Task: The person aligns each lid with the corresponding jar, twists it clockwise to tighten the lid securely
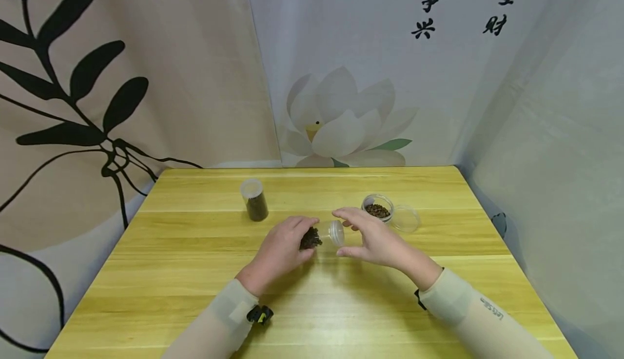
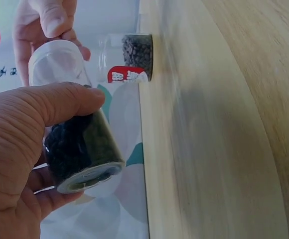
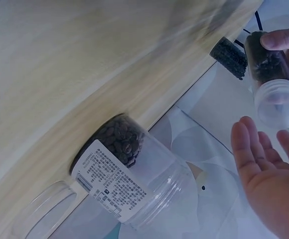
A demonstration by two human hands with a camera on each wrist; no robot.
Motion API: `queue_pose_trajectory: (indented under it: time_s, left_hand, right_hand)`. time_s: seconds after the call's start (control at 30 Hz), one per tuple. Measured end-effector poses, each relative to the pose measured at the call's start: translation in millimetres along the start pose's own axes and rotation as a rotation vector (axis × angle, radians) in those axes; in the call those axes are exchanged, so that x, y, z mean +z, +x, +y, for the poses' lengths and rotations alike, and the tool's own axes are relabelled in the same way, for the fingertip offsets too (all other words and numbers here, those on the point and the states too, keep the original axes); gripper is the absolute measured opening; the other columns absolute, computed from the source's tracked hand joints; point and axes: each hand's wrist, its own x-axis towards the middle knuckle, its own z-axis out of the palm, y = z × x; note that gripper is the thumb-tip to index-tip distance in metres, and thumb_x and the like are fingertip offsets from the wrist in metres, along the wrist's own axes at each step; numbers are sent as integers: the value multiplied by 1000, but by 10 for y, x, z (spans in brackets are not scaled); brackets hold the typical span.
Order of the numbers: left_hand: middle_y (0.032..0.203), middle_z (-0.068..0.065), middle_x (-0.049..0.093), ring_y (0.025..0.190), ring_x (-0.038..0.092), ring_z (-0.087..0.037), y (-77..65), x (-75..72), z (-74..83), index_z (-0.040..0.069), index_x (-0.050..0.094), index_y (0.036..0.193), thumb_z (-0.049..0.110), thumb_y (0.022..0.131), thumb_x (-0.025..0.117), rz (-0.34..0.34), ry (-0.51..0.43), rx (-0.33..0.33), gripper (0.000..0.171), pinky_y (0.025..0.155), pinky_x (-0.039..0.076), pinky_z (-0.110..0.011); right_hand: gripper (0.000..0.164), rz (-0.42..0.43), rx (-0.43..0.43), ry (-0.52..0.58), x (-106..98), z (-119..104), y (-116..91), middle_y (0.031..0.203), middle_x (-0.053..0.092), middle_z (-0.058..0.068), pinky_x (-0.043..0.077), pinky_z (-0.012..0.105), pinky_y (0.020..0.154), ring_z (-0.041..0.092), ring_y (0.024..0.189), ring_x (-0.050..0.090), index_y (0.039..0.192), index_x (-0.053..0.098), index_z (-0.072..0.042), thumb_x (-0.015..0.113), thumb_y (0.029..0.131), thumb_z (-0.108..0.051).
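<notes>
Cloth backdrop (image 1: 195, 50) is hanging behind the table (image 1: 161, 294), showing printed dark leaves, a pale lotus & black characters; the tabletop is showing smooth yellow wood grain.

From the head view, the person's L hand (image 1: 283, 246) is gripping a clear cylindrical jar (image 1: 325, 233) approx. mid-table, the jar lying tipped sideways, w/ dark, lumpy contents (image 1: 310, 238) sitting at the palm end & its ribbed, see-thru top end pointing at the R hand (image 1: 377, 240). Thumb & fingers of that R hand are spreading apart around the top end. Back L, an upright round jar (image 1: 254, 200) is standing, part-filled w/ dark grains; back R, an open jar (image 1: 377, 198) is holding brown beans (image 1: 377, 210), a flat clear lid (image 1: 405, 219) lying just beside it.

From the L wrist, the thumb is pressing across the held jar's middle, fingers curling round the far side; contents are resting toward the base.

From the R wrist, R fingers are standing parted near the held jar's top, a gap showing betw. The open jar is showing a white printed label (image 3: 109, 181).
</notes>
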Motion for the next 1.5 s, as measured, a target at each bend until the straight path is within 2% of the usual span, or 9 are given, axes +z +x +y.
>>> queue_pose_trajectory:
  time_s: [0.13,0.27,0.53,0.77,0.9,1.1,1.23,1.5]
  left_hand:
    - [131,-7,74,120,71,-28,8,-5,-1,11,64,141,25,80,96,48,47,36,70,107,59,-48]
    - [131,-7,74,120,71,-28,16,-1,2,11,65,140,24,80,97,76,85,59,70,109,56,-52]
    - [131,-6,74,120,71,-26,16,4,2,11,66,139,25,79,97,100,113,71,69,108,57,-51]
    - [131,-5,74,120,71,-26,14,0,8,12,66,139,25,79,97,99,99,65,69,107,58,-48]
    - [130,-6,74,119,71,-26,13,-4,11,12,66,139,26,79,97,99,100,69,69,107,58,-48]
    - [127,-5,75,117,69,-25,15,-13,13,9,66,139,24,79,97,94,105,76,69,107,58,-46]
    - [126,-5,76,115,68,-25,14,-14,8,8,66,139,25,80,97,85,110,72,69,105,58,-45]
    - [125,-4,76,114,68,-23,6,-23,7,10,67,139,25,79,97,78,109,66,68,109,55,-46]
  right_hand:
    - [76,34,-44,-37,6,0,9,148,64,10,64,41,97,26,117,73,150,58,-9,93,84,-24]
    - [68,46,-47,-57,16,2,19,142,68,9,65,38,95,23,114,74,147,61,-9,92,86,-20]
    - [66,9,3,-24,25,-7,11,141,69,10,65,40,93,25,109,74,150,59,-9,86,92,-26]
    - [66,4,14,-24,25,-5,4,139,70,9,65,38,90,24,109,75,151,58,-10,86,93,-28]
    - [66,1,18,-3,31,-2,1,139,70,10,65,43,91,27,109,75,151,58,-9,86,93,-27]
    - [66,11,17,-16,36,-1,6,137,71,8,65,39,89,23,108,75,150,59,-9,86,93,-28]
    - [65,6,20,-9,35,-3,11,137,71,8,65,42,89,21,108,75,150,59,-8,85,93,-28]
    - [66,-4,31,-8,31,-20,18,139,71,8,64,36,89,20,109,75,151,58,-9,83,95,-31]
